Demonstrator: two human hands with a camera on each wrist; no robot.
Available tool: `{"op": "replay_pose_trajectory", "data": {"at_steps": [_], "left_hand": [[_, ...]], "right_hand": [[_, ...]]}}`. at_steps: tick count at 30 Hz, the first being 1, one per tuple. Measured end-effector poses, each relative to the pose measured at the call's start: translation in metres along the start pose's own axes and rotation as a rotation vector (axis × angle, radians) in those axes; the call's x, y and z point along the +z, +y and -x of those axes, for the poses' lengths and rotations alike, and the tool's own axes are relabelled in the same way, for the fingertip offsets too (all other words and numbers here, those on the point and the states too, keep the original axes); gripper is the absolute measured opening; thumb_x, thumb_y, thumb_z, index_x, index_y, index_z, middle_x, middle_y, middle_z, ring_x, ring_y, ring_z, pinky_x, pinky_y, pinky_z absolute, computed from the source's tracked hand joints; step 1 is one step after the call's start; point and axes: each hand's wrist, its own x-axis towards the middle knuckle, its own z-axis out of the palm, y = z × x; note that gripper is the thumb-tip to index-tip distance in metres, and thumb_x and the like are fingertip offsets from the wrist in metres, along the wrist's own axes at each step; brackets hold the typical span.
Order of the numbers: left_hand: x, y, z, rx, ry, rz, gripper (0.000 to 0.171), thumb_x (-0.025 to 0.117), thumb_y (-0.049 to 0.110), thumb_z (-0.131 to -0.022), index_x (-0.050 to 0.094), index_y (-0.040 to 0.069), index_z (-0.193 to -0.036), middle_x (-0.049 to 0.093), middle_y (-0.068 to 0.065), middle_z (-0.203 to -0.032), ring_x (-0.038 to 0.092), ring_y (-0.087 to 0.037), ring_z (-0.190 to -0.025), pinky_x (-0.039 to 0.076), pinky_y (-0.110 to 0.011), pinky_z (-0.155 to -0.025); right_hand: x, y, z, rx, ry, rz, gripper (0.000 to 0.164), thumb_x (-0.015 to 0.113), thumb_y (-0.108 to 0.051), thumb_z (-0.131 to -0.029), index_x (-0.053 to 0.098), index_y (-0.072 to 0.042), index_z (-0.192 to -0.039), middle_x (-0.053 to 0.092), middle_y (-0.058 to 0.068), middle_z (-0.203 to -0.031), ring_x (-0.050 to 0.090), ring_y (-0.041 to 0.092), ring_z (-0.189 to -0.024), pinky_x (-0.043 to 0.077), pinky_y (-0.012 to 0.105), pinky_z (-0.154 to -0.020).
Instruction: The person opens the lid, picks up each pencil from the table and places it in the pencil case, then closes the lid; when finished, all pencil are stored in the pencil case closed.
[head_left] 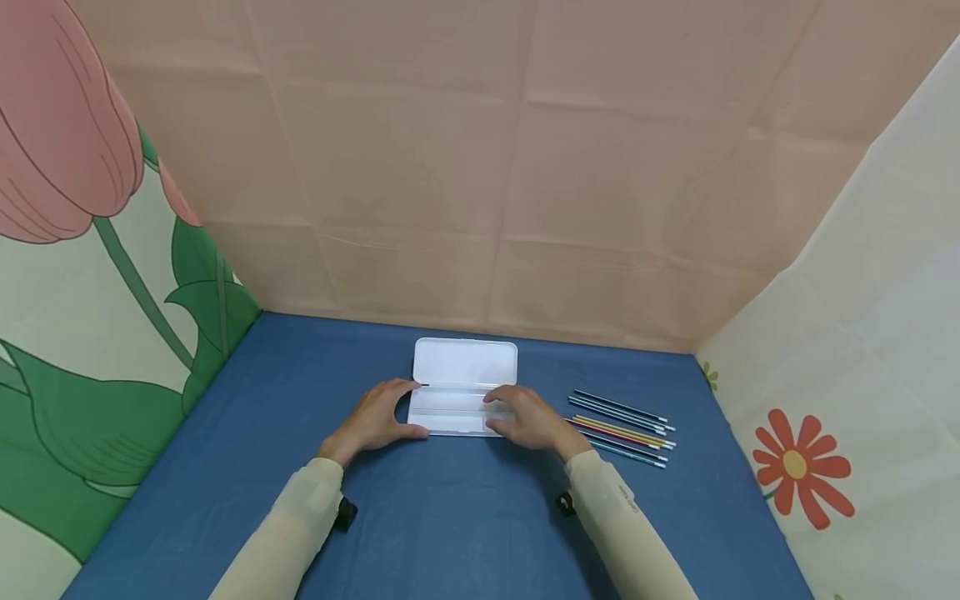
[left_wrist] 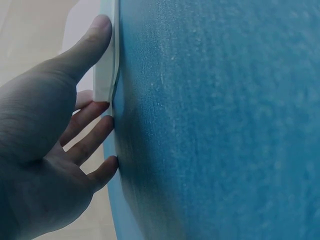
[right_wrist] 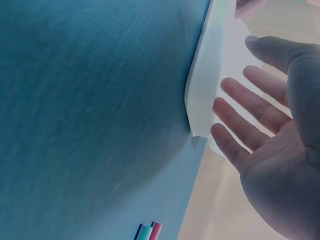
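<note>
A white pencil case (head_left: pixel 448 423) lies on the blue table with its lid (head_left: pixel 465 361) raised at the back. Bare compartments show inside. My left hand (head_left: pixel 377 418) holds the case at its left end, thumb against the front wall and forefinger by the back corner. In the left wrist view the left thumb (left_wrist: pixel 95 42) lies along the case's front wall (left_wrist: pixel 105 75). My right hand (head_left: pixel 528 417) hovers over the right end, fingers spread and loosely bent. The right wrist view shows nothing in the right hand (right_wrist: pixel 275 135).
Several pencils (head_left: pixel 618 427) lie in a loose group to the right of the case, close to the right forearm. A tan sheet (head_left: pixel 480 167) stands behind the blue table (head_left: pixel 420 533). Flower-patterned sheets (head_left: pixel 900 375) flank the sides.
</note>
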Motion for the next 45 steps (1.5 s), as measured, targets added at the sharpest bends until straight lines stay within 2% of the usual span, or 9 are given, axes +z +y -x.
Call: {"op": "replay_pose_trajectory", "data": {"at_steps": [7,14,22,30,39,45], "left_hand": [[0.001,0.0,0.001,0.005,0.01,0.002,0.093,0.097,0.048,-0.09,0.057,0.008,-0.164,0.057,-0.023,-0.168,0.052,-0.052,-0.156,0.045,-0.073,-0.127],[0.002,0.001,0.003,0.005,0.015,0.006,0.092,0.098,0.046,-0.089,0.058,0.007,-0.163,0.058,-0.023,-0.167,0.054,-0.051,-0.155,0.046,-0.073,-0.126],[0.001,0.001,0.002,0.012,0.018,0.013,0.093,0.097,0.046,-0.089,0.057,0.006,-0.163,0.058,-0.024,-0.167,0.054,-0.052,-0.155,0.045,-0.073,-0.126],[0.001,0.002,0.002,0.006,0.009,0.008,0.093,0.097,0.046,-0.09,0.057,0.007,-0.164,0.057,-0.024,-0.167,0.053,-0.052,-0.155,0.045,-0.073,-0.126],[0.003,0.001,0.002,0.003,0.016,0.005,0.092,0.097,0.045,-0.09,0.057,0.007,-0.163,0.058,-0.024,-0.167,0.054,-0.052,-0.155,0.046,-0.073,-0.126],[0.002,0.001,0.002,0.007,0.019,0.002,0.092,0.097,0.046,-0.09,0.057,0.007,-0.164,0.057,-0.024,-0.167,0.054,-0.051,-0.155,0.046,-0.073,-0.126]], "right_hand": [[-0.003,0.001,0.018,-0.005,0.05,0.016,0.048,0.082,-0.028,-0.106,0.07,-0.008,-0.147,0.068,0.015,-0.159,0.062,0.037,-0.15,0.048,0.062,-0.129],[-0.003,0.01,0.041,0.054,0.073,0.006,0.057,0.083,-0.035,-0.105,0.066,-0.012,-0.154,0.061,0.014,-0.167,0.055,0.04,-0.158,0.045,0.066,-0.132],[-0.008,0.023,0.07,0.102,0.106,0.044,0.065,0.082,-0.044,-0.104,0.062,-0.015,-0.159,0.059,0.013,-0.168,0.055,0.041,-0.158,0.047,0.069,-0.128],[-0.015,0.036,0.096,0.114,0.141,0.065,0.07,0.085,-0.045,-0.101,0.062,-0.016,-0.16,0.062,0.012,-0.166,0.059,0.04,-0.154,0.051,0.069,-0.124],[-0.019,0.053,0.127,0.152,0.173,0.098,0.073,0.085,-0.049,-0.101,0.061,-0.018,-0.162,0.062,0.012,-0.167,0.059,0.042,-0.154,0.05,0.071,-0.123],[-0.024,0.061,0.146,0.197,0.225,0.134,0.074,0.085,-0.048,-0.101,0.06,-0.016,-0.163,0.063,0.016,-0.165,0.059,0.048,-0.152,0.048,0.077,-0.12]]}}
